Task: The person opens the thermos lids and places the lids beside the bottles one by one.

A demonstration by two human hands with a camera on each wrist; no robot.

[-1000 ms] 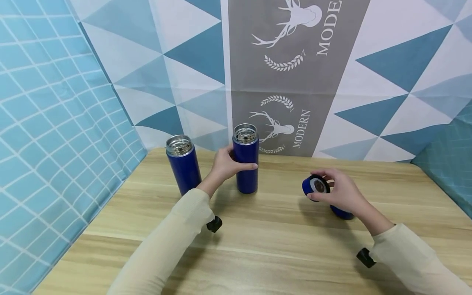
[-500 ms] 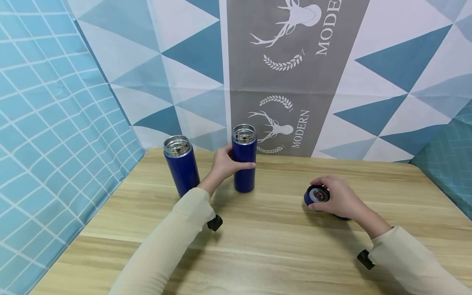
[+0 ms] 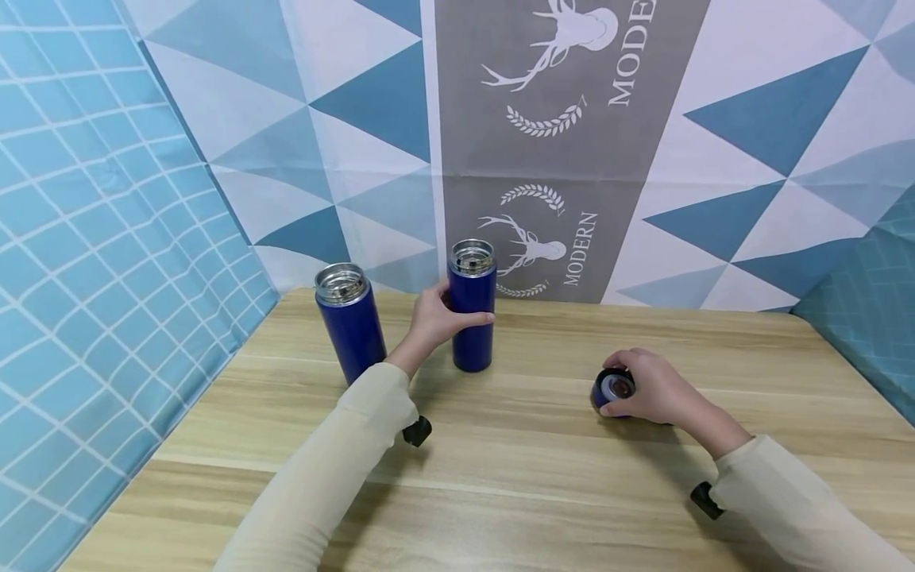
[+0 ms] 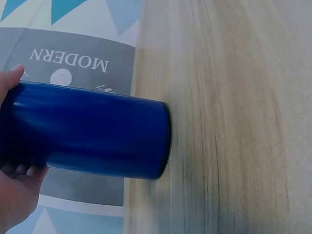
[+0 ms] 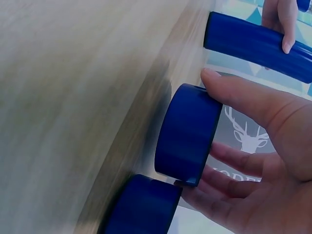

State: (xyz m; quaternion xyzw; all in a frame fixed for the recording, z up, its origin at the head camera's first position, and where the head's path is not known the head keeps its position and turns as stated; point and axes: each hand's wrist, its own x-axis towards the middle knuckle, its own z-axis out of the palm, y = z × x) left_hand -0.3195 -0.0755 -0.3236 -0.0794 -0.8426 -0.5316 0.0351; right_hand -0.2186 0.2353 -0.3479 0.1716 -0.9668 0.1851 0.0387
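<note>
My left hand grips an upright blue thermos bottle, open at its steel mouth, thumb across the front. In the left wrist view the bottle's dark base meets the tabletop. A second open blue thermos stands to the left, partly behind my forearm. My right hand pinches a blue bottle cap between thumb and fingers, its hollow underside facing up in the head view, low over the wood. Another blue cap lies close beside it in the right wrist view; my right hand mostly hides it in the head view.
The wooden table runs back to a patterned backdrop just behind the bottles. A blue tiled sheet borders the left side, and a teal cloth hangs at the right. Black wrist devices sit at both cuffs.
My right hand has lowered the cap toward the tabletop, beside the other cap, which it now covers in the head view. My left hand keeps its grip on the thermos bottle.
</note>
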